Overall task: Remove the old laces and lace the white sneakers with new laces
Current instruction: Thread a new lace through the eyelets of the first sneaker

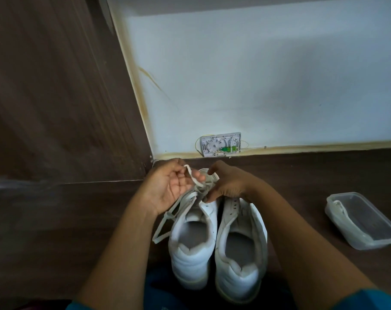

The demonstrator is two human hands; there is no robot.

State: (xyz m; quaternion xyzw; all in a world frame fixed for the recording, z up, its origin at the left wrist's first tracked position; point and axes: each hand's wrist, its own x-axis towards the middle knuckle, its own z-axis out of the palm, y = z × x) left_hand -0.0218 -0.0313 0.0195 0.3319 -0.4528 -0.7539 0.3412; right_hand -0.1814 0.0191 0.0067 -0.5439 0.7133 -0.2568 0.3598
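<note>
Pinching a loop of the worn lace (pixel 191 175), the left hand (pixel 167 184) lifts it from the left sneaker (pixel 190 238); the right hand (pixel 229 183) presses curled fingers on that shoe's far eyelets, beside the unlaced right sneaker (pixel 241 249).

Home room corner, dark wood-grain floor (pixel 56 220), pale painted wall (pixel 257 74), open wall junction box (pixel 220 144)

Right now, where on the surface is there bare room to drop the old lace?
Bare wood lies left of the left sneaker, and between the right sneaker and the plastic container. It is crowded at the toes, where the left hand and right hand work the lace.
</note>
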